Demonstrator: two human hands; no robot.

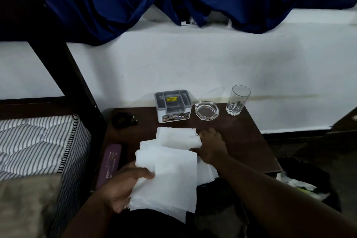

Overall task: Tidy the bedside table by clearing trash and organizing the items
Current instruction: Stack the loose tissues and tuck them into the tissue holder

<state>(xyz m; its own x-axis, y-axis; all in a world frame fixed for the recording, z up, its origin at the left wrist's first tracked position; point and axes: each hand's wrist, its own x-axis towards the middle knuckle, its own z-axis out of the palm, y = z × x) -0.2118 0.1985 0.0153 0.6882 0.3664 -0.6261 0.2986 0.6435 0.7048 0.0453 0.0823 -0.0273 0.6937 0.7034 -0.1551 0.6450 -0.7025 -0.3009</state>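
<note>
This is a bedroom, seen from beside the bed. At the left lies a striped quilted mattress inside a dark wooden bed frame. Just to its right, against a white painted wall, stands a dark wooden bedside table. Along its far edge stand a small grey organiser box, a glass ashtray and a glass tumbler. Deep blue curtains hang above.

Dim indoor shot w/ cool bluish cast. White tissues and wall are brightest; dark worktop and floor lose detail in shadow. Faint glints on glass. Soft, slightly blurry overall; wide-angle bends edges, esp. bed frame.
</note>
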